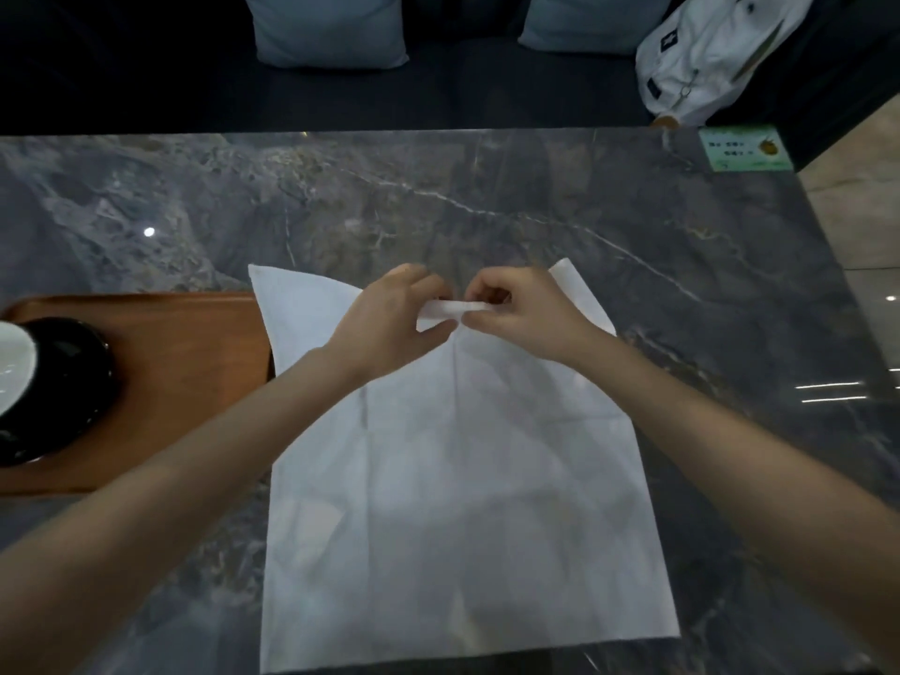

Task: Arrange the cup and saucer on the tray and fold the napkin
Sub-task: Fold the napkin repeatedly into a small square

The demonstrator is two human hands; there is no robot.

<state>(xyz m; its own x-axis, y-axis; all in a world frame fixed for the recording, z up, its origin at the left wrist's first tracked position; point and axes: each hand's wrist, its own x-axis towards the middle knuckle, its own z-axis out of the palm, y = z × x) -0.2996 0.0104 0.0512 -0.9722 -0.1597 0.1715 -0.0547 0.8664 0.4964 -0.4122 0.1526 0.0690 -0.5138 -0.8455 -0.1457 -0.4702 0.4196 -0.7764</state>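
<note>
— While the napkin (438,479) lay spread on the marble table (487,202), where were cup (14,367) and saucer (73,382)?

— On the tray (195,343), left. Left hand (389,324) and right hand (521,314) pinched its far edge together; uneven pulling could have skewed the fold.

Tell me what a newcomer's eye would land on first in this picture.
The big white napkin spread over the dark marble table stands out first, with the left hand and right hand pinching its far edge together at the middle. Next comes the wooden tray at the left, carrying a white cup on a black saucer.
</note>
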